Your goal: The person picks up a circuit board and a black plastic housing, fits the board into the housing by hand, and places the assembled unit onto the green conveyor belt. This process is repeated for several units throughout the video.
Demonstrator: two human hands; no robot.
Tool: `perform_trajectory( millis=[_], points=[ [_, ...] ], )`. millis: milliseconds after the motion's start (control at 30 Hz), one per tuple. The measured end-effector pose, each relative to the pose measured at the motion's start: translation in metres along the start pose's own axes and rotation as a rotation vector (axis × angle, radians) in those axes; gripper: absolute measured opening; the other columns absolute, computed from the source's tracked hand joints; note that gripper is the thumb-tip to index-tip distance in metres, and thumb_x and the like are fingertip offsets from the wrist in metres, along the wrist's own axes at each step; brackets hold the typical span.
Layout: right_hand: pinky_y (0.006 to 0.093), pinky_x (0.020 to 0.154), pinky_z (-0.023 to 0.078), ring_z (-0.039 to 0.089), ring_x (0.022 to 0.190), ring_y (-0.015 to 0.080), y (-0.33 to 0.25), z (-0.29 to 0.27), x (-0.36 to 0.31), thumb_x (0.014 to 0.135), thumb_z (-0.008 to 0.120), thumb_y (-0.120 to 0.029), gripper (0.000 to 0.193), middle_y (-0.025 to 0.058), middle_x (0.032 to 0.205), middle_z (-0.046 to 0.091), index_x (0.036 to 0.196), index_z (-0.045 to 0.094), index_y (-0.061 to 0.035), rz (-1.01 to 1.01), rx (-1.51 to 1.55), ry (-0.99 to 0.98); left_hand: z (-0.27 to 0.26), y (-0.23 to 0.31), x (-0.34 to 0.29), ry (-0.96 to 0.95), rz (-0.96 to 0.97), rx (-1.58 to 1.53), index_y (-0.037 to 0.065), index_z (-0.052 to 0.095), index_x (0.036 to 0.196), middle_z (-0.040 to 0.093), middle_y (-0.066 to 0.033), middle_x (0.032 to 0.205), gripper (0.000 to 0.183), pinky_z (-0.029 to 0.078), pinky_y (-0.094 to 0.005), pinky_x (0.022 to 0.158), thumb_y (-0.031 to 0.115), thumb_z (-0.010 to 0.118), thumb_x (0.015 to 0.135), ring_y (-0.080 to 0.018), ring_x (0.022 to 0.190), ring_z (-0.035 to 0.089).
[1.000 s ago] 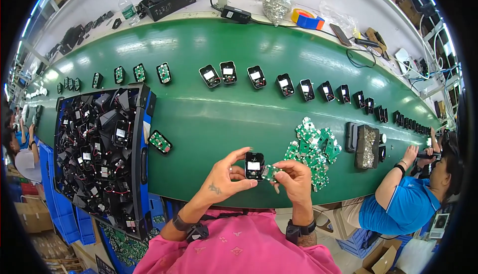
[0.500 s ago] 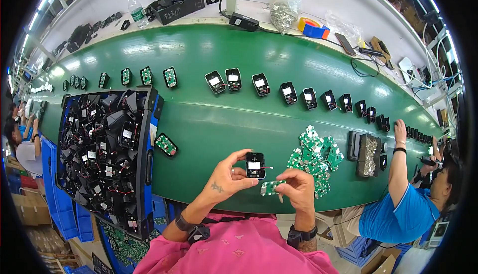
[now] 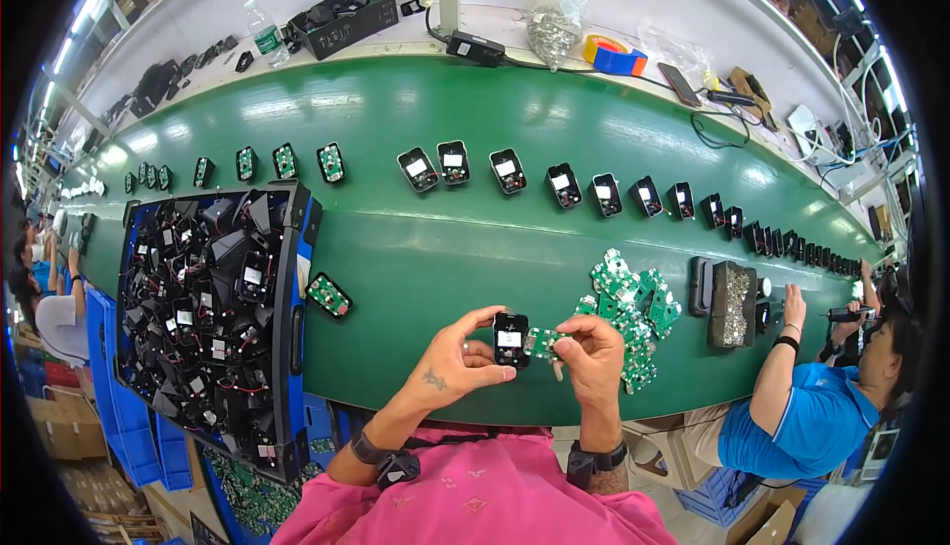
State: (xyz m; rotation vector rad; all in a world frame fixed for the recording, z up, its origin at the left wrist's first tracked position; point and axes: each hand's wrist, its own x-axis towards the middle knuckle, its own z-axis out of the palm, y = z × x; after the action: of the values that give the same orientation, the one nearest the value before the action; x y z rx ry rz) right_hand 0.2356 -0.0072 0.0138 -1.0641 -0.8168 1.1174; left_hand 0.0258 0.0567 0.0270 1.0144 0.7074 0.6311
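Observation:
Between the thumb and fingers of my left hand (image 3: 453,359) is a small black plastic housing (image 3: 511,340) with a white patch inside, its open side facing up. My right hand (image 3: 591,352) pinches a green circuit board (image 3: 543,343) by its edge. The board's left end is right beside the housing; whether they touch I cannot tell. To the right of my right hand lies a loose heap of green circuit boards (image 3: 633,312). Left of my hands a housing with a board in it (image 3: 329,295) rests on the green bench (image 3: 396,248).
A large bin (image 3: 297,288) full of black housings stands at left. Housings (image 3: 509,173) line the bench's middle. At right are a box of small metal parts (image 3: 732,307) and a co-worker in blue (image 3: 802,416). A bottle (image 3: 265,32) and tape (image 3: 614,55) sit on the back shelf.
My right hand has raised the circuit board up beside the housing, which has turned slightly in my left hand. The co-worker at right has drawn an arm back from the row of housings.

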Motion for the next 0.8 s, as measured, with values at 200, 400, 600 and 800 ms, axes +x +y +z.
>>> perform_trajectory(
  millis=[200, 400, 600, 800],
  points=[
    [0.0218, 0.051, 0.051, 0.063, 0.068, 0.0102, 0.0000, 0.0002, 0.0011, 0.085, 0.073, 0.003, 0.016, 0.0067, 0.089, 0.063, 0.098, 0.064, 0.0040, 0.008, -0.023, -0.018, -0.0002, 0.0004, 0.0007, -0.008, -0.018, 0.006, -0.002, 0.041, 0.144, 0.050, -0.0155, 0.135, 0.078, 0.055, -0.0236, 0.073, 0.001, 0.082, 0.077, -0.0119, 0.091, 0.066],
    [0.0218, 0.056, 0.054, 0.064, 0.070, 0.0096, -0.0009, 0.0013, 0.0010, 0.086, 0.072, 0.005, 0.015, 0.0064, 0.085, 0.066, 0.100, 0.066, 0.0049, 0.029, 0.006, -0.025, -0.0011, -0.0014, 0.0010, 0.019, 0.000, -0.005, -0.002, 0.041, 0.144, 0.050, -0.0154, 0.136, 0.079, 0.054, -0.0224, 0.071, 0.001, 0.082, 0.077, -0.0098, 0.087, 0.064],
    [0.0223, 0.048, 0.050, 0.063, 0.064, 0.0110, 0.0016, -0.0019, 0.0027, 0.087, 0.073, 0.000, 0.016, 0.0064, 0.085, 0.064, 0.099, 0.064, 0.0038, 0.045, 0.007, -0.005, -0.0006, 0.0009, 0.0009, 0.004, -0.016, 0.003, -0.002, 0.041, 0.144, 0.050, -0.0154, 0.136, 0.080, 0.053, -0.0221, 0.070, 0.000, 0.082, 0.076, -0.0091, 0.086, 0.064],
    [0.0221, 0.049, 0.050, 0.063, 0.065, 0.0109, -0.0005, 0.0008, 0.0015, 0.088, 0.071, 0.001, 0.014, 0.0061, 0.082, 0.066, 0.099, 0.064, 0.0035, 0.059, -0.004, -0.001, -0.0017, -0.0001, -0.0020, -0.009, -0.021, 0.005, 0.000, 0.041, 0.145, 0.050, -0.0148, 0.135, 0.080, 0.053, -0.0219, 0.070, 0.000, 0.082, 0.076, -0.0090, 0.087, 0.064]
  ],
)
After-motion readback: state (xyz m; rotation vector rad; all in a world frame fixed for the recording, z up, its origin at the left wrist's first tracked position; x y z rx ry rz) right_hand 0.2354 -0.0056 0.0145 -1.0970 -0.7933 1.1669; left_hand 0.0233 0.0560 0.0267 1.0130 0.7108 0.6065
